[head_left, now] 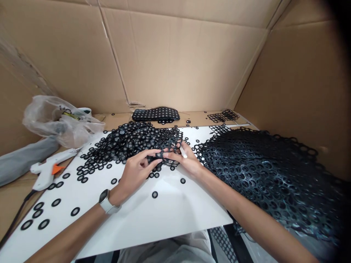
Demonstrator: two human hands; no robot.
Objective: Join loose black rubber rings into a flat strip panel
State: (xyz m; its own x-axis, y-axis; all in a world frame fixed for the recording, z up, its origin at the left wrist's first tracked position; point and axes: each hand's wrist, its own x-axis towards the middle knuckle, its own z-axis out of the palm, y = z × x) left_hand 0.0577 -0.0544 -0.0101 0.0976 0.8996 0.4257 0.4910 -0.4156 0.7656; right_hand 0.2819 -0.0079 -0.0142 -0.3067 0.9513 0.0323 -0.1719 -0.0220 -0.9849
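Note:
Over the white board (170, 204), my left hand (138, 166) pinches a black ring at the lower left edge of a small black ring mesh (175, 137). My right hand (186, 157) has its fingers closed on the same mesh from the right, and a short white stick (182, 151) shows between its thumb and fingers. The fingertips of both hands nearly meet. Behind them lies a heap of loose black rings (128, 138), with single rings (155, 194) scattered nearer me. Part of the mesh is hidden by my fingers.
A large black ring mesh (255, 171) covers the right side. At the left are a white glue gun (45, 173) with an orange trigger, a clear plastic bag (68, 128) and a grey roll (27, 157). A black dotted bundle (155, 114) lies by the cardboard wall (186, 62).

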